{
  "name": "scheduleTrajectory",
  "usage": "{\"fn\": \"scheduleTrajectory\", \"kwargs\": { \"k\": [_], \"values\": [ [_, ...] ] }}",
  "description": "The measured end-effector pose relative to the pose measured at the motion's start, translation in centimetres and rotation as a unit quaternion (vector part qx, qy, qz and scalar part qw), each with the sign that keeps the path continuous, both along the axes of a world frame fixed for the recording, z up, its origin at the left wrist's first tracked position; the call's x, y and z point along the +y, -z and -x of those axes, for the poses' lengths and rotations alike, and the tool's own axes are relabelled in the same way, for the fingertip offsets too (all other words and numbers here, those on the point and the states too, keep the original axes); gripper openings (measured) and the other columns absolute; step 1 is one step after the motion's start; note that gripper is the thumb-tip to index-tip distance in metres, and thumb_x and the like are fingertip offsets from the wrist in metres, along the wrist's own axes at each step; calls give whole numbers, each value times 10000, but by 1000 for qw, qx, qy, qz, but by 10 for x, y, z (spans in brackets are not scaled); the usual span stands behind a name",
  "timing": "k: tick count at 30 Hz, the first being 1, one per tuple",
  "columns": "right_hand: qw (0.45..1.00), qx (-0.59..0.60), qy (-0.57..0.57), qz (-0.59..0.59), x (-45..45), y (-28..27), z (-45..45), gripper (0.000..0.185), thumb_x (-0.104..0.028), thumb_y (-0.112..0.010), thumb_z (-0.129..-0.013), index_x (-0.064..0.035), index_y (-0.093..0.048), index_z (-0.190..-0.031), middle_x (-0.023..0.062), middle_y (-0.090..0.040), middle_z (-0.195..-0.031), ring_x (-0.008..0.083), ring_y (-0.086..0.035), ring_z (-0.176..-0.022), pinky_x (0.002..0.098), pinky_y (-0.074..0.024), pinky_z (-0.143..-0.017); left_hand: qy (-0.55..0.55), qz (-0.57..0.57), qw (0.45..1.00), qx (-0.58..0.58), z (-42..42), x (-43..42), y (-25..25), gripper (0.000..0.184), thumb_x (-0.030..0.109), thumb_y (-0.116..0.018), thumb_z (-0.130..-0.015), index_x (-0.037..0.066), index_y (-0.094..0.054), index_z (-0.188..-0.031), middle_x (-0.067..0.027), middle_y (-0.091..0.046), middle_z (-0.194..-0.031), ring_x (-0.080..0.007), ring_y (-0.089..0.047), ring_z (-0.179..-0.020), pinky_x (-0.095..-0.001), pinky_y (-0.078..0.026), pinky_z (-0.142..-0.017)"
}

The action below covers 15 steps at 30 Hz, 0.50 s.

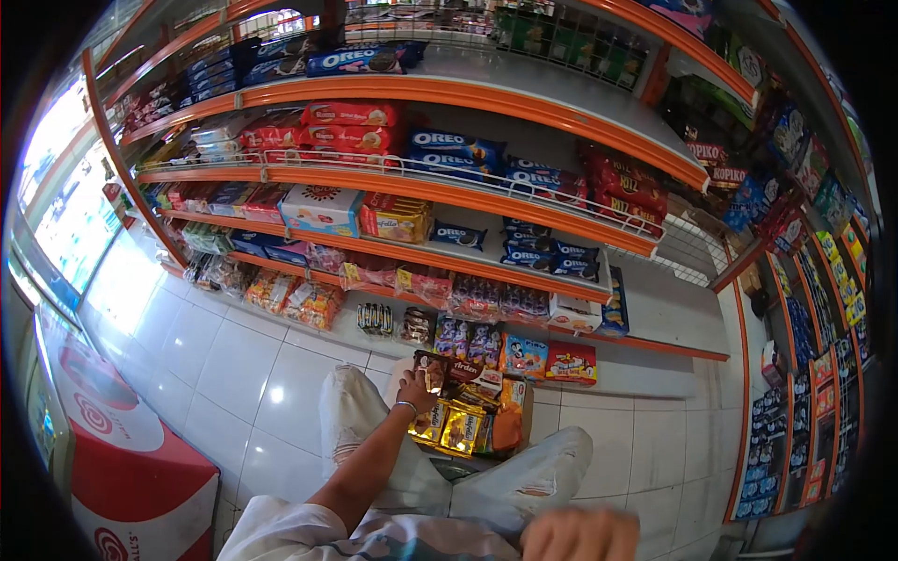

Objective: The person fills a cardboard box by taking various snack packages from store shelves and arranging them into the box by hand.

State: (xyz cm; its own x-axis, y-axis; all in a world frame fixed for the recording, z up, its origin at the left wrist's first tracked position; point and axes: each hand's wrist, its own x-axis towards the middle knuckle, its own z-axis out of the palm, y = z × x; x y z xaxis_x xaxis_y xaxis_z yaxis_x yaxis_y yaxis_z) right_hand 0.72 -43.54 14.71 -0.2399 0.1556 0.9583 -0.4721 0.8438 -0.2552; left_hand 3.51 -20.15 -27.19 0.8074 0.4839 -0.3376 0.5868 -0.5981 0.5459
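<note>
Brown packet point(431, 370) behind the gold packs point(460, 429) is looking light, slick, edge-grabbable imo, left hand point(413, 391) gripping it, right hand point(582, 536) looking curled.

Grasped by its left side, a small, glossy brown plastic-film packet point(430, 370) with a darker upper part and a golden gleam low on its front, printed face showing, at the far left corner of the tan cardboard box point(528, 411).
</note>
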Motion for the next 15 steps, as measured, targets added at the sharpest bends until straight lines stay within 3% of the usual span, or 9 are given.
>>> {"fn": "scheduleTrajectory", "kwargs": {
  "k": [1,2,3,5,7,8,10,12,15],
  "values": [
    [953,220,167,127,-8,28,9,135,-70,-581,-860,-46,-568,-728,110,-539,-631,178,-506,-485,303,-403,-428,-1,3,1000,-5,1,-1,-6,833,305,-692,-728,-8,-239,-1353,-268,-335,-1226,-474,-379,-1122,-485,-372,-963],
    [816,420,317,240,-11,57,7,219,-76,-634,-841,-73,-510,-660,14,-461,-523,120,-452,-433,250,-373,-403,6,3,1000,-5,0,-1,-4,833,305,-692,-728,-8,-239,-1353,-268,-335,-1226,-474,-379,-1122,-485,-372,-963],
    [809,326,355,337,-9,79,-31,190,-92,-659,-842,-41,-537,-706,29,-499,-560,109,-459,-438,241,-347,-388,-3,-18,1000,-11,0,-1,0,785,307,-686,-720,-2,-284,-1319,-246,-336,-1230,-455,-384,-1127,-469,-400,-944],
    [646,207,489,548,9,112,-83,117,-104,-632,-871,1,-635,-819,20,-582,-640,71,-500,-519,223,-398,-462,-12,-40,999,-22,1,-3,-1,717,307,-677,-714,11,-337,-1272,-224,-348,-1228,-435,-392,-1118,-479,-422,-914],
    [522,123,637,554,22,199,-125,306,-279,-590,-912,-8,-658,-786,37,-610,-650,125,-545,-530,273,-420,-490,3,-69,996,-54,3,-4,-1,681,300,-669,-720,20,-353,-1255,-229,-354,-1218,-435,-396,-1105,-497,-418,-902],
    [521,128,640,550,21,248,-147,306,-279,-590,-912,-8,-658,-786,37,-610,-650,125,-545,-530,273,-420,-490,14,-99,991,-86,3,-3,-2,646,293,-661,-726,30,-369,-1239,-235,-360,-1208,-435,-400,-1091,-515,-414,-890],
    [385,-18,674,630,-1,338,-170,504,-469,-511,-916,-26,-664,-732,73,-622,-646,191,-591,-562,338,-437,-519,13,-132,980,-147,0,-4,-9,505,264,-630,-755,61,-440,-1177,-217,-399,-1174,-420,-409,-1067,-529,-394,-873],
    [359,11,601,714,-13,368,-165,639,-596,-437,-891,-37,-673,-690,107,-630,-655,245,-619,-609,378,-464,-584,28,-159,947,-278,-4,-9,-33,385,225,-601,-783,84,-495,-1125,-181,-436,-1148,-396,-413,-1064,-515,-379,-874],
    [360,-61,542,757,-25,425,-167,485,-502,-534,-880,-42,-685,-869,105,-657,-726,221,-638,-655,356,-485,-644,60,-138,930,-336,-11,-21,-55,329,161,-602,-783,82,-523,-1093,-162,-475,-1108,-375,-438,-1035,-483,-375,-880]
  ]
}}
